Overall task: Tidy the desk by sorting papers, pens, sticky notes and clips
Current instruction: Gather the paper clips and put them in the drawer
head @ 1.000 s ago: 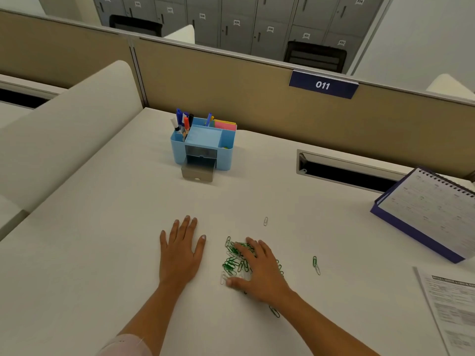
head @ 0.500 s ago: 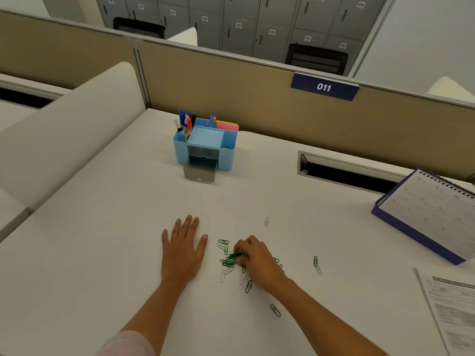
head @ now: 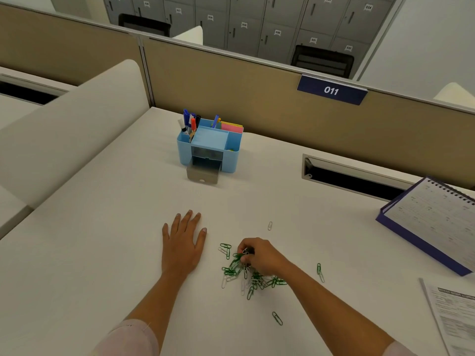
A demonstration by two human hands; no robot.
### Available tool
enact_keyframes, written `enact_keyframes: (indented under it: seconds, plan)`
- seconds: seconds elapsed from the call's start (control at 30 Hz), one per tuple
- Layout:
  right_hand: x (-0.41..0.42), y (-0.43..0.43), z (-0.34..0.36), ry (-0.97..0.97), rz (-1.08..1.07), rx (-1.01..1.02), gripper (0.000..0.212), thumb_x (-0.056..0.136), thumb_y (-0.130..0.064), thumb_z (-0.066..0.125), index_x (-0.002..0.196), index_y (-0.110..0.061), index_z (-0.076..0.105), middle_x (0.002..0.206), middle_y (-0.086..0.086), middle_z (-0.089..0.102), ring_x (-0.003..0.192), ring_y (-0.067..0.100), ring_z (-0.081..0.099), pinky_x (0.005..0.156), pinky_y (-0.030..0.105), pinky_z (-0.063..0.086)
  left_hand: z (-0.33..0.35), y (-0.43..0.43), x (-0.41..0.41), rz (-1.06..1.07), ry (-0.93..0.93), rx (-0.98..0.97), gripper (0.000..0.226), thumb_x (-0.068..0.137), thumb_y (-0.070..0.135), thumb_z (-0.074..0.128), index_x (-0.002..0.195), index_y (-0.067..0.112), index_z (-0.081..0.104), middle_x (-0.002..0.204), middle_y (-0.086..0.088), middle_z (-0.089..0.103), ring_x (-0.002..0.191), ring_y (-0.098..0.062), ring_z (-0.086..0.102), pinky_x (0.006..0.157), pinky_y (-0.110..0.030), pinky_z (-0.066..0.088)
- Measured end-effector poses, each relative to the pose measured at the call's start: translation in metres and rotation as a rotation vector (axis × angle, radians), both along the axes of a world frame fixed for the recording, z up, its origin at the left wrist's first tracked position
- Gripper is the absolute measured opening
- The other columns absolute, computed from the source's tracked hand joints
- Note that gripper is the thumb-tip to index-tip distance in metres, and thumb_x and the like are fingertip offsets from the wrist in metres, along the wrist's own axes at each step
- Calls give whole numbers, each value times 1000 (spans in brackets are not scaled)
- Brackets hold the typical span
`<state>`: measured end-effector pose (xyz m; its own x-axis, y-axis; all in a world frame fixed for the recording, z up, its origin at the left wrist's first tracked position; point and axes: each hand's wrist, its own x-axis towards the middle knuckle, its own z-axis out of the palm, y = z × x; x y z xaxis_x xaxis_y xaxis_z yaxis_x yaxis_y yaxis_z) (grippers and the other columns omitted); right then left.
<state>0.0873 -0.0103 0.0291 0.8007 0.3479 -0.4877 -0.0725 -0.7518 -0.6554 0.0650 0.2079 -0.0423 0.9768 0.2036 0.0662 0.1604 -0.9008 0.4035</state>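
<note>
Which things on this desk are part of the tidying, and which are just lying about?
In the job: paper clips, some pinched by the right hand; blue organiser with open drawer, pens, sticky notes; printed sheet. The left hand rests flat.

Just there: spiral calendar, 011 plate, cable slot, lockers.

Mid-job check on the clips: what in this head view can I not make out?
Head view: how many paper clips the right hand pinches; its curled fingers cover them.
Head view: inside the organizer's open drawer; its front wall hides it.
Head view: printed sheet, cut off at right and bottom edges; text too small.
Head view: spiral pad, cut off at right edge; print blurred.
</note>
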Motion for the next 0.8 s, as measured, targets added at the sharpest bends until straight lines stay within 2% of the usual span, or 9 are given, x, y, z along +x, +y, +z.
enact_keyframes:
  seconds: [0.1,0.23,0.37,0.63,0.8]
  plan:
    - [16,-6,6,82,14,32,9,89,-16,66,95,-22,62,91,-1,61,75,10,55,72,25,48,1,0,2,3,-3,-11,62,92,58,12,148,34,27,157,9,23,147,-16,11,119,-46,4]
    - [39,-7,13,272,-61,214,14,89,-8,65,102,-13,64,88,5,64,78,15,60,82,31,54,1,1,6,2,3,-3,62,92,58,11,148,35,26,157,10,22,147,-16,10,119,-45,4]
    - [61,1,28,377,-91,374,14,90,2,59,98,-9,62,84,5,62,77,12,59,75,22,54,0,3,12,2,-11,-7,62,92,58,13,148,34,28,157,9,23,147,-17,11,119,-46,5]
    - [117,29,50,474,-174,536,13,92,2,55,100,-6,61,90,6,61,81,12,57,72,19,54,-2,5,19,2,3,12,62,92,57,14,148,35,26,157,9,22,147,-17,11,119,-45,4]
    - [148,55,67,498,-284,586,23,94,-1,53,117,-2,57,93,8,58,83,14,54,71,19,55,1,4,19,4,14,3,61,92,57,12,149,37,23,158,11,18,147,-14,6,120,-43,0]
